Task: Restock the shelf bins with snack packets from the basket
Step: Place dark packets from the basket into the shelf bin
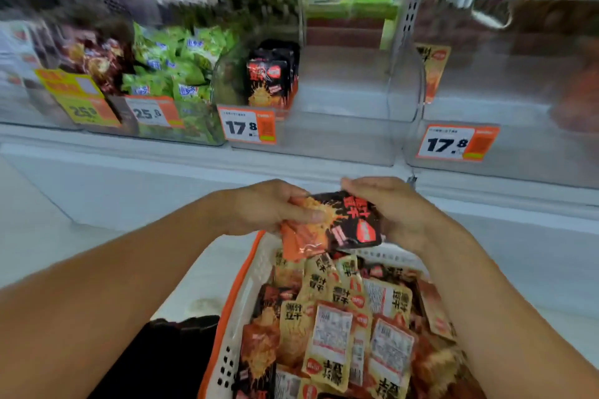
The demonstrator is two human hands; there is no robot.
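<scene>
Above the basket (241,288), between both my hands, sit a few snack packets (337,223): judged light, limp foil pouches, slick-faced and liable to slide against each other, best held flat by the sealed edges. My left hand (262,204) pinches the orange-printed end, thumb pressed on top; my right hand (389,204) curls round the black end. Printing is black and orange with red characters and a burst graphic. Matching black packets stand in the clear shelf bin (324,136) directly ahead, tagged 17.8. Tan and orange packets fill the basket below.
</scene>
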